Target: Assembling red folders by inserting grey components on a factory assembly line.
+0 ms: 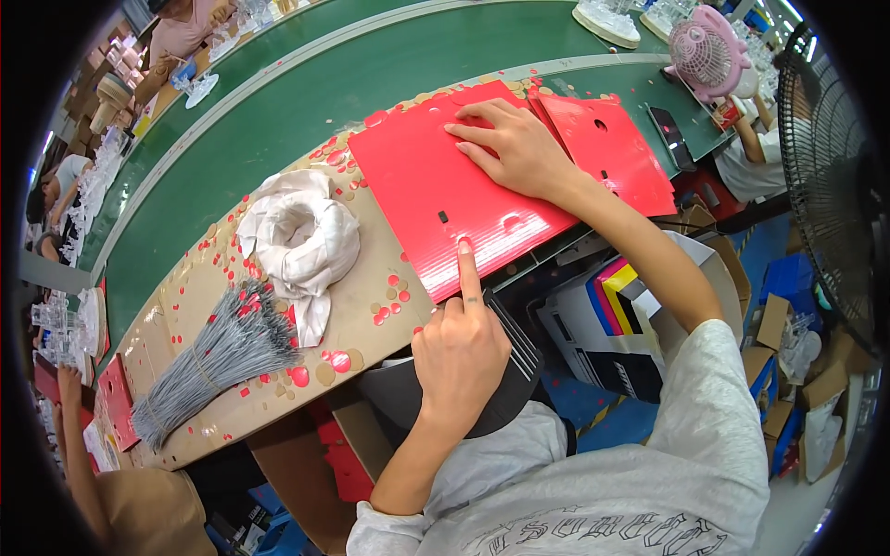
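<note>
A red corrugated plastic sheet lies at the edge of the bench in front of me, with small slots and round holes in it. My right hand rests flat on its upper part, fingers spread. At the sheet's near edge, my left hand points its index finger onto a small round spot. The other fingers of that hand are curled, and I see nothing held in them. More red sheets lie to the right, partly under my right forearm.
A crumpled white cloth and a bundle of grey wire ties lie left on cardboard strewn with red and tan discs. A phone, a pink fan and a black fan are right. Beyond runs a green conveyor; other people sit nearby.
</note>
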`<action>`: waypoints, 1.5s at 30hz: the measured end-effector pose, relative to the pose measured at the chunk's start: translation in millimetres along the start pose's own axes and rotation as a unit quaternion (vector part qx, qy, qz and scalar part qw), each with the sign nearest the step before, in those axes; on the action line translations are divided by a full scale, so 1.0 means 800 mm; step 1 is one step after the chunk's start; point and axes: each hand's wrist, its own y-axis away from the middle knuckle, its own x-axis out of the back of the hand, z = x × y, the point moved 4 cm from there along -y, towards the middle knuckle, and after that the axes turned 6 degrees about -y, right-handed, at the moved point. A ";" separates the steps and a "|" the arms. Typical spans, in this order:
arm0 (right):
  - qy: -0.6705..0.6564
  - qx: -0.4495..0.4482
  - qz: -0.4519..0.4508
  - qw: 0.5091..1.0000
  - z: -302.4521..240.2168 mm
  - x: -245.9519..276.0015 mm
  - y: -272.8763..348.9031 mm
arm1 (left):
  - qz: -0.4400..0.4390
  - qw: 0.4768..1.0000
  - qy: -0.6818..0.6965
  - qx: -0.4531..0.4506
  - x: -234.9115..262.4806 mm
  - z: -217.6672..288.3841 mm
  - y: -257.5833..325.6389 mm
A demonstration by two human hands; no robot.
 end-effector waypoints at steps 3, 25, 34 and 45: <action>0.023 0.021 0.028 0.999 -0.003 0.006 0.003 | -0.003 1.000 0.002 -0.003 0.001 0.005 0.003; -0.065 -0.014 -0.091 0.994 0.016 0.050 -0.102 | 0.012 0.999 -0.035 -0.002 -0.004 0.009 0.008; -0.062 0.055 -0.003 0.997 -0.009 0.093 -0.102 | 0.034 0.999 0.011 -0.013 0.004 0.016 0.010; -0.077 -0.153 0.058 0.983 0.287 0.194 0.015 | 0.089 0.984 0.148 -0.043 0.027 0.006 0.036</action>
